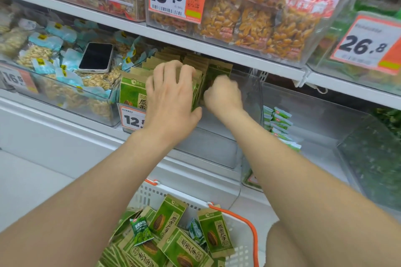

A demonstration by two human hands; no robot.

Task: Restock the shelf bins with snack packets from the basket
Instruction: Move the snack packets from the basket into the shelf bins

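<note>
2 hands work in 1 clear bin [249, 97] on the middle shelf, seen from the head camera. The left hand [171, 97] lies over the row of packets [132, 91], which stand upright with their long axis vertical in the bin's left part. Its fingers bend over the packet tops and its thumb hooks the row's near right side, so it seems to clamp the row toward the left wall. The right hand [223, 93] is curled just beside that thumb, against the packet at the row's right end. Blur hides whether it pinches that packet or only pushes it.

To the right of the right hand the bin stands open, which is the room for more packets. The upper shelf [217, 51] overhangs close above the packet tops, so a new packet probably has to slide in from the front, not drop from above. A price tag [131, 120] hangs on the bin's front, and a phone [96, 57] rests on the nuts in the next bin to the left.

Below, between the 2 forearms and toward the person, sits the basket [243, 251]. Its loose packets [169, 217] lie flat in a heap at mixed angles. Since the left hand steadies the row, the right hand looks the freer 1 to draw back and down for the next packet.
</note>
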